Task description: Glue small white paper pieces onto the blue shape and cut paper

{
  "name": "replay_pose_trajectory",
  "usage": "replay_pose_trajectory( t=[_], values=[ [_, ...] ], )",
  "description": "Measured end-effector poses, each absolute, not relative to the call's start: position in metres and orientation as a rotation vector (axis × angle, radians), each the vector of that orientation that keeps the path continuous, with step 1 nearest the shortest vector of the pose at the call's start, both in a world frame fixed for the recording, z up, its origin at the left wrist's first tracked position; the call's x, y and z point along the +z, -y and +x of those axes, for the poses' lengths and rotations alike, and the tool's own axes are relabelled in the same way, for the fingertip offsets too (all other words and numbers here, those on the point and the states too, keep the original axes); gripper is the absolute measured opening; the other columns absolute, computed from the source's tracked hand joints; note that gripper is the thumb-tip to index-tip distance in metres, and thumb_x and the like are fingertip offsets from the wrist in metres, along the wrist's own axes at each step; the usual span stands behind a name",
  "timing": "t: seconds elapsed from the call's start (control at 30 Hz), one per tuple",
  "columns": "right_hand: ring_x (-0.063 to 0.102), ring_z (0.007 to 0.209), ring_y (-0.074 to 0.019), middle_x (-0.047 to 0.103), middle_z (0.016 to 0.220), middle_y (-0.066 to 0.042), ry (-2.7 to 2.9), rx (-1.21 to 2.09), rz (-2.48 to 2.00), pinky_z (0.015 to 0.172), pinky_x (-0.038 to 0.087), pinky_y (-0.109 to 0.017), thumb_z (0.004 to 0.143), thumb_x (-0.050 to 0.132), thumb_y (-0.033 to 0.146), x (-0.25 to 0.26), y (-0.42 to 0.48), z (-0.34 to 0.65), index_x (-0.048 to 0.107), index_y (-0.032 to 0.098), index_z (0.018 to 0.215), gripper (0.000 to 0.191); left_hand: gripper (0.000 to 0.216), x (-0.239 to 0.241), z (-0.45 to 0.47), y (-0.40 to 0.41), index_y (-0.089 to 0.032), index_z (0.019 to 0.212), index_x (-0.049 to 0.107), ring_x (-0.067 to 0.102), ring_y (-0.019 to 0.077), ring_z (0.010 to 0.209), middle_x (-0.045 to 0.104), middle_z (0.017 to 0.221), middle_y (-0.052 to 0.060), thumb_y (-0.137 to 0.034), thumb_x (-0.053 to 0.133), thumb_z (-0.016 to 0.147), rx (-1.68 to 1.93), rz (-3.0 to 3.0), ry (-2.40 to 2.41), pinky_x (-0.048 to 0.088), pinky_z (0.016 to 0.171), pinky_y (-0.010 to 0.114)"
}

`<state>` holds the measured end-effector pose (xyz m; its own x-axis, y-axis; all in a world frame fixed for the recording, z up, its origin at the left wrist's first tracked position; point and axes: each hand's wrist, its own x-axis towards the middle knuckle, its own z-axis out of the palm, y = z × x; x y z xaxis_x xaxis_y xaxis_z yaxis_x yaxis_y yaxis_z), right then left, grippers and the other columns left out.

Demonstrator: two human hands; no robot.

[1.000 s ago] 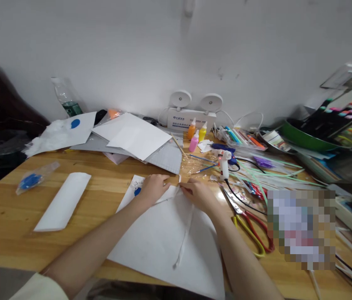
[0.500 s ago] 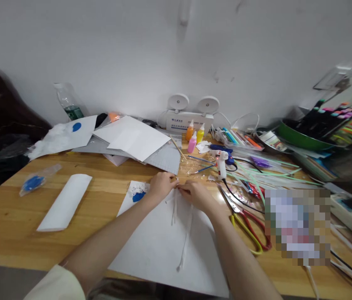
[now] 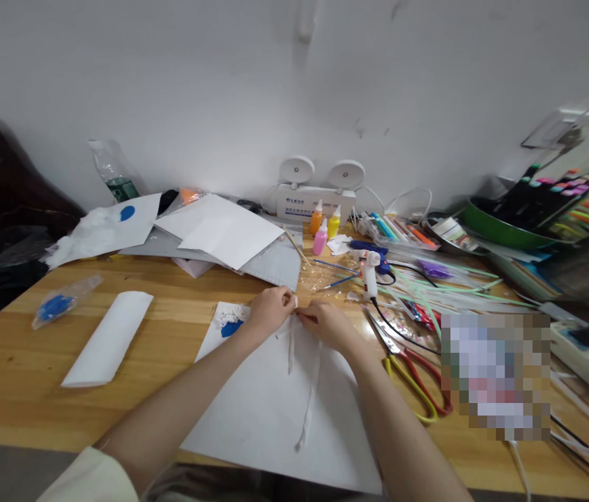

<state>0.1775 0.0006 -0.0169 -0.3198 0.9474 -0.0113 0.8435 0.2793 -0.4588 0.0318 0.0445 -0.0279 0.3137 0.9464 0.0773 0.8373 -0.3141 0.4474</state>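
Note:
My left hand [image 3: 272,310] and my right hand [image 3: 324,323] meet over a white paper sheet [image 3: 263,425], fingertips pinched close together. Between them a thin white strip [image 3: 291,348] hangs down toward the sheet; its upper end is hidden by the fingers, and its exact kind is too small to tell. A second slender white strip [image 3: 308,408], dark at its lower tip, runs below my right hand, which seems to hold its upper part. Left of my left hand, a blue patch [image 3: 231,328] with dark and white crumbs lies on the sheet's corner.
A rolled white paper [image 3: 111,340] and a bag of blue material [image 3: 57,305] lie at left. Scissors [image 3: 413,376] and a white glue gun [image 3: 370,272] with its cord are at right. Small paint bottles [image 3: 320,238] stand behind, beside stacked white sheets [image 3: 221,230].
My hands stay almost in place over the sheet. The left fingertips have curled in and parted slightly from the right ones. The hanging strip has shifted a little.

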Motion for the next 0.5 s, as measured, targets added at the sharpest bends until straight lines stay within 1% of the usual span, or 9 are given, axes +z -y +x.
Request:
replay_pose_trajectory(
  t=[0.13, 0.27, 0.4, 0.5],
  values=[
    [0.056, 0.063, -0.0139, 0.063, 0.071, -0.006, 2.280, 0.565, -1.637, 0.057, 0.034, -0.021, 0.080, 0.042, 0.021, -0.0187, -0.0010, 0.1782, 0.067, 0.016, 0.079, 0.026, 0.019, -0.0290, 0.0349, -0.0484, -0.022, 0.080, 0.066, 0.059, 0.0153, 0.073, 0.068, 0.079, 0.003, -0.030, 0.051, 0.073, 0.444, 2.296, -1.503, 0.036, 0.059, 0.023],
    [0.056, 0.063, -0.0139, 0.063, 0.070, -0.006, 2.279, 0.564, -1.617, 0.058, 0.035, -0.021, 0.079, 0.042, 0.019, -0.0198, -0.0016, 0.1785, 0.067, 0.017, 0.081, 0.025, 0.018, -0.0274, 0.0367, -0.0493, -0.019, 0.073, 0.066, 0.059, 0.0164, 0.072, 0.067, 0.076, 0.005, -0.026, 0.050, 0.073, 0.430, 2.330, -1.471, 0.037, 0.061, 0.024],
    [0.055, 0.063, -0.0137, 0.063, 0.069, -0.006, 2.281, 0.568, -1.592, 0.057, 0.035, -0.020, 0.079, 0.042, 0.019, -0.0199, -0.0025, 0.1783, 0.068, 0.017, 0.079, 0.025, 0.017, -0.0228, 0.0340, -0.0472, -0.017, 0.072, 0.064, 0.057, 0.0163, 0.069, 0.066, 0.073, 0.005, -0.023, 0.048, 0.074, 0.454, 2.366, -1.441, 0.036, 0.062, 0.025],
    [0.055, 0.064, -0.0137, 0.064, 0.072, -0.005, 2.280, 0.572, -1.572, 0.057, 0.034, -0.020, 0.079, 0.042, 0.018, -0.0198, -0.0022, 0.1786, 0.067, 0.019, 0.085, 0.026, 0.019, -0.0191, 0.0292, -0.0466, -0.017, 0.069, 0.061, 0.056, 0.0162, 0.069, 0.064, 0.072, 0.005, -0.024, 0.045, 0.076, 0.484, 2.371, -1.428, 0.036, 0.063, 0.025]
  ],
)
